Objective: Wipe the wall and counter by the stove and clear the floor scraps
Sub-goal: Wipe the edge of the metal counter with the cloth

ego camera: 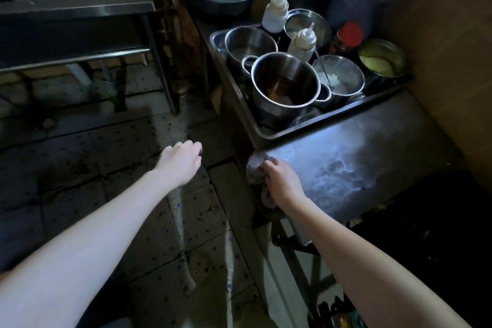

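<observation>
While the right hand [282,181] is clutching the rag [257,168] at the counter [372,152] edge, the left hand [183,160] is hovering loosely curled, empty. Advise firm overlapping passes across the cloudy residue.

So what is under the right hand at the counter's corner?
A grey cloth lies bunched under the right hand at the steel counter edge, part hanging over the side. The counter surface beneath the cloth is covered.
</observation>
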Available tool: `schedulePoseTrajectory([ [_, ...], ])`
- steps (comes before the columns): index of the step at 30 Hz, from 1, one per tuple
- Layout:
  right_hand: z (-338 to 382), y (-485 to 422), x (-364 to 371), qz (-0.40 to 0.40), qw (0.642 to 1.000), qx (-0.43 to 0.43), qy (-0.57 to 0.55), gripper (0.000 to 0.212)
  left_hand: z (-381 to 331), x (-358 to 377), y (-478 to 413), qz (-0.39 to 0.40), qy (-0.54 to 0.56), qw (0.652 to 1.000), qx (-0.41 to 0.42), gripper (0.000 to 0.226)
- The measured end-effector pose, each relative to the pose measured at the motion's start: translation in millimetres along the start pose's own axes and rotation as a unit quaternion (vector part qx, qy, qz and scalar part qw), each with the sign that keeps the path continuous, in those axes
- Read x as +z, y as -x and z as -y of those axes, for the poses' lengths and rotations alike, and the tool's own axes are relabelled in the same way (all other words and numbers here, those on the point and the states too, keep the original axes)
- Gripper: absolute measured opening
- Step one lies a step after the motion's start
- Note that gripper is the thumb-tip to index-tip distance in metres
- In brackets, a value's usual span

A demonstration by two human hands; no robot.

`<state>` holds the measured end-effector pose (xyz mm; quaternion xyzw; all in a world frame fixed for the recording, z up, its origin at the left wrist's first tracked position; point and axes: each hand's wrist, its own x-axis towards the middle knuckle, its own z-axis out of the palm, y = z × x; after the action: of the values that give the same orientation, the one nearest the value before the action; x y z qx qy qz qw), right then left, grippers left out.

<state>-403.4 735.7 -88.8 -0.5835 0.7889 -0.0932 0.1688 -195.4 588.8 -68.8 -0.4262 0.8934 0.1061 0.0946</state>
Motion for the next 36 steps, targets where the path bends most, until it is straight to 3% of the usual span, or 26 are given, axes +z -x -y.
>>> schedulePoseTrajectory([
  [11,110.1,-80.6,-17.9,-0.045,0.994,-0.095,0.014,0.039,112.3,-50.9,17.9,-0.041,-0.002,0.995,-0.088,0.023],
  [22,210.9,-174.2,-41.3,-0.051,0.984,-0.171,0.012,0.04,226.0,-98.6,36.5,-0.094,-0.002,0.976,-0.196,0.02],
  [36,314.4,-395.1,-47.6,-0.029,0.974,-0.226,-0.003,0.039,373.8,-158.4,-74.6,-0.088,-0.005,0.957,-0.278,0.022],
])
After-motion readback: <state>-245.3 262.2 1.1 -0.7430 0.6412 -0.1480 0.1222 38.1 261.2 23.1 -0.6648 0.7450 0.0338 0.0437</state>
